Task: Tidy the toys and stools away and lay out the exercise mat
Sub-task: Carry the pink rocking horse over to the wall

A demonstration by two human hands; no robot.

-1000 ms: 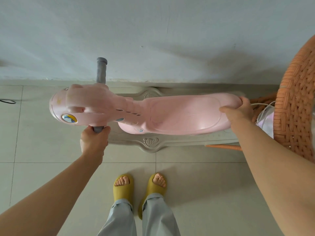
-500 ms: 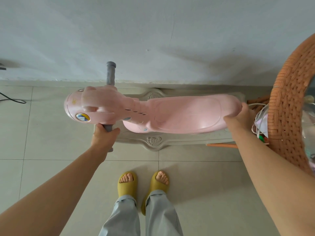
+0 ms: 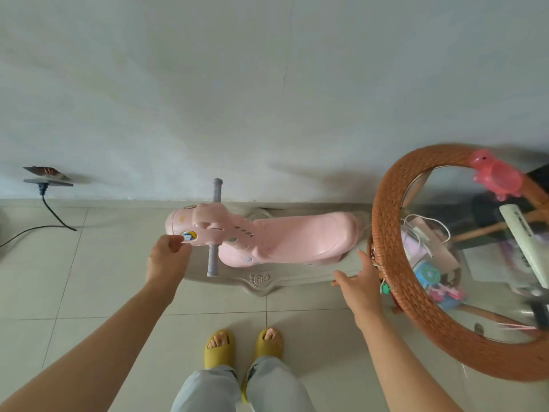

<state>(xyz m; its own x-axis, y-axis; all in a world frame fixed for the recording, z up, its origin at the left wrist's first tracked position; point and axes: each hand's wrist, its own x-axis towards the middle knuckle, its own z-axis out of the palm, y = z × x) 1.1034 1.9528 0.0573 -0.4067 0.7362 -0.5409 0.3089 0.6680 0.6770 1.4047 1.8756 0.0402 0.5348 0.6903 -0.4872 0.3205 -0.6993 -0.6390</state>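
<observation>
A pink ride-on rocking toy with grey handlebars stands on its grey rocker base on the tiled floor, close against the white wall. My left hand hovers just left of the toy's head, fingers loosely curled, holding nothing. My right hand is spread open below the toy's rear end, off the toy, beside the wicker rim.
A round wicker-rimmed glass table fills the right side, with a pink toy on its rim and small toys seen through the glass. A wall socket with a black cable sits at left. My feet in yellow slippers stand below.
Both hands have let go: the left came off the handlebar, the right off the toy's rear end. The view has pulled back, and the toy rests by the wall.
</observation>
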